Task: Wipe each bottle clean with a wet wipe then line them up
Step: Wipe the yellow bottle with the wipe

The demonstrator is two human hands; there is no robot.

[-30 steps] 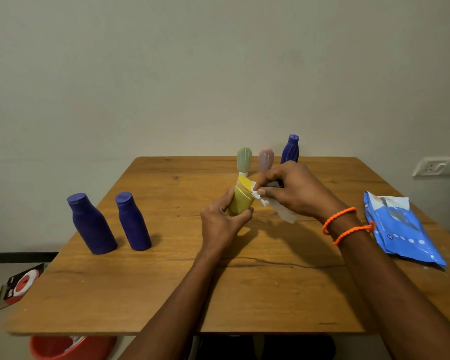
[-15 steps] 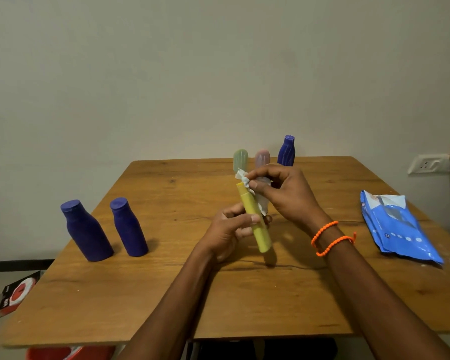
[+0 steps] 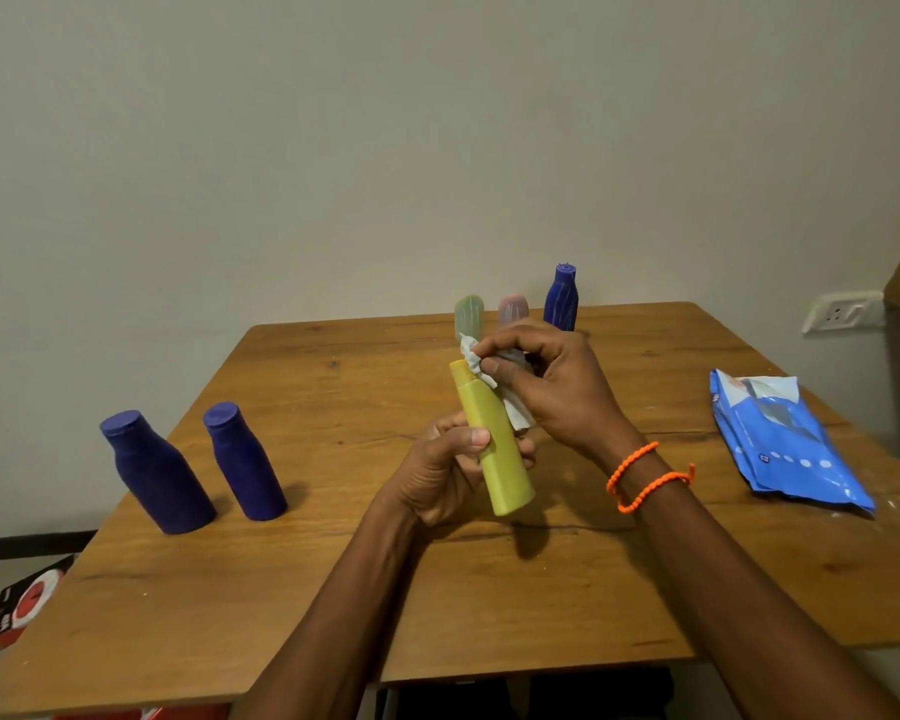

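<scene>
Mid-frame, the left hand (image 3: 445, 472) grips the yellow bottle (image 3: 492, 441) above the tabletop (image 3: 333, 589) while right-hand fingers (image 3: 494, 367) pinch the wipe (image 3: 481, 368) against its cap; apparently two blue bottles (image 3: 198, 470) at left are lined up, three at rear remain.

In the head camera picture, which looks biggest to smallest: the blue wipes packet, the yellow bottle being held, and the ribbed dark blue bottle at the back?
1. Blue plastic wipes packet
2. Yellow plastic bottle
3. Ribbed dark blue bottle

The ribbed bottle stands farthest from the camera, so its true size may be closer to the yellow one's.
</scene>
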